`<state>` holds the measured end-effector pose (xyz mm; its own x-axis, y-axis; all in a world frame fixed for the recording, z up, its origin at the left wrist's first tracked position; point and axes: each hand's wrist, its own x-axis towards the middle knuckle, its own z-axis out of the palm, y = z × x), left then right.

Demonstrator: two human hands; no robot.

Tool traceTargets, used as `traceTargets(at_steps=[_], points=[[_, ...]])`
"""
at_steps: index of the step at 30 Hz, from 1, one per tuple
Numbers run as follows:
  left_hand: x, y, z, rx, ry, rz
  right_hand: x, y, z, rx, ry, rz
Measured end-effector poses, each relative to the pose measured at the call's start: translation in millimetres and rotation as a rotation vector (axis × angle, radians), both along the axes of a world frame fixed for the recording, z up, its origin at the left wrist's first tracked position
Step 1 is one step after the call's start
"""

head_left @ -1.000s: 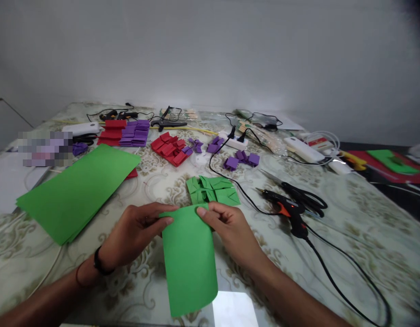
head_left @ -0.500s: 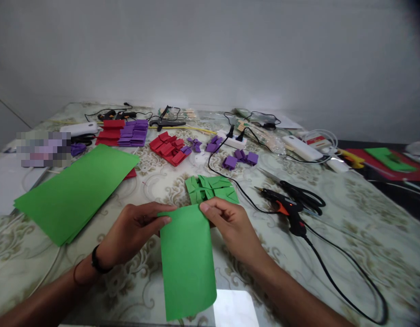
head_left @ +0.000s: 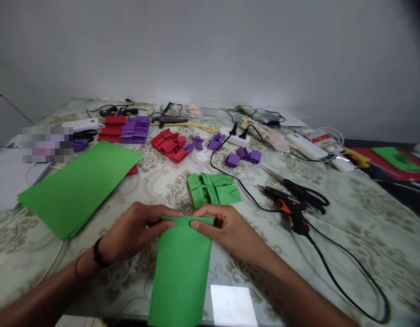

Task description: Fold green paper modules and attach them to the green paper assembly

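Observation:
A green sheet of paper (head_left: 181,277) hangs toward me over the table's near edge, its far edge pinched by both hands. My left hand (head_left: 138,231) is closed on the far left corner, thumb on top. On the far right part, my right hand (head_left: 227,231) grips with its thumb pressed on the paper near the middle. A narrow strip along that far edge appears folded over. Just beyond my fingers lie folded green paper pieces (head_left: 215,188). A stack of green sheets (head_left: 83,186) rests to the left of my hands.
To the right are a hot glue gun (head_left: 287,206) with its cord and black-handled scissors (head_left: 305,193). Folded red pieces (head_left: 171,144), purple pieces (head_left: 233,159) and a white power strip (head_left: 235,137) lie farther back. A patterned cover (head_left: 349,254) spans the table.
The green paper has lowered and flattened, its near end now passing the bottom of the view. My right hand has slid left along the far edge, closer to my left hand.

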<state>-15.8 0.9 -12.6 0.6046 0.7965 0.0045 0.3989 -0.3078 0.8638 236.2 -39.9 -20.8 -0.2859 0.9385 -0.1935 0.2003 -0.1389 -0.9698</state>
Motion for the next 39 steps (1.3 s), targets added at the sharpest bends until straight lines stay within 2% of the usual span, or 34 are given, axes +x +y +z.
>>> traceTargets(at_steps=[3, 5, 12, 17, 24, 33, 39], points=[[1, -2, 0.2, 0.021, 0.039, -0.107, -3, -2, 1.4, 0.034, -0.100, 0.124], [3, -4, 0.4, 0.018, 0.029, -0.112, -5, -4, 1.0, 0.067, -0.127, 0.136], [7, -7, -3.2, -0.075, -0.037, 0.018, -5, -2, 0.5, 0.119, -0.125, -0.075], [7, -8, 0.5, 0.015, -0.023, 0.048, -1, 1, -1.4, 0.098, -0.068, -0.231], [6, -9, 3.0, 0.100, -0.038, 0.047, 0, 3, 1.1, 0.172, -0.056, -0.372], [5, -12, -2.7, 0.203, -0.047, -0.010, 1, 1, -2.1, 0.204, 0.028, -0.404], [2, -13, -2.8, 0.161, 0.004, -0.006, 0, 1, 2.2, 0.187, 0.018, -0.360]])
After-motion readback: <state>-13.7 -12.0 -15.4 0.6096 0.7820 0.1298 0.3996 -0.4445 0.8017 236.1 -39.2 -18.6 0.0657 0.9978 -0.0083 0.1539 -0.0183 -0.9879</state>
